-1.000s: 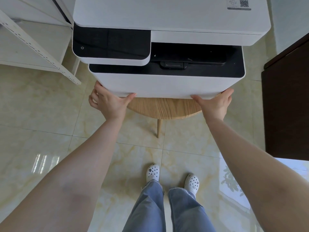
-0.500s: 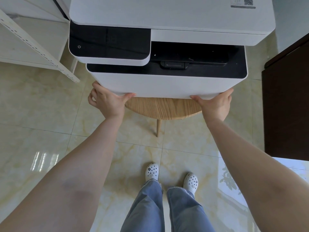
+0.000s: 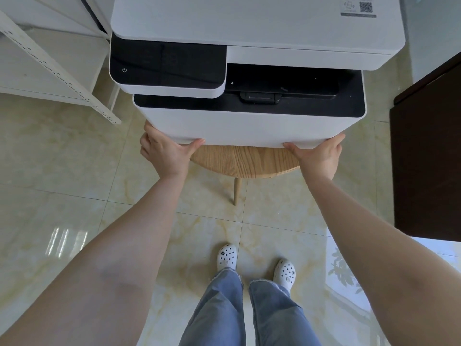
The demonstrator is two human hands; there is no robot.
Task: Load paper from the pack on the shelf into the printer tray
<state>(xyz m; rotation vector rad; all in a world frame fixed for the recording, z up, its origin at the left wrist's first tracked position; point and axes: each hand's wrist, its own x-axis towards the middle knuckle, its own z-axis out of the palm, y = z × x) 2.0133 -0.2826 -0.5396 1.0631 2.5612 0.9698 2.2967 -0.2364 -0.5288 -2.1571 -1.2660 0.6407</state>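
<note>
**White printer gripped at both lower front corners**

White plastic makes up the boxy printer (image 3: 249, 126), which stands on a round light-wood table (image 3: 244, 161) and overhangs its near edge. A glossy black control panel (image 3: 167, 63) with a power symbol sits at the upper left of the printer's front, and a black output recess (image 3: 294, 83) opens to the right of it.

The left hand (image 3: 166, 152) clasps the printer's lower front left corner, thumb pressed along the bottom edge and fingers wrapped around the side. The right hand (image 3: 318, 154) grips the lower front right corner the same way, thumb against the bottom edge, fingers hidden behind the corner. Whether the part they hold is the tray front or the body itself cannot be told.

A white metal shelf (image 3: 50, 63) with a perforated upright stands to the left of the table; no paper pack shows on its visible part. A dark brown cabinet (image 3: 429, 158) stands to the right. Below, on the glossy cream tiled floor (image 3: 62, 158), are white perforated clogs (image 3: 226, 257) and blue jeans (image 3: 219, 310).
</note>
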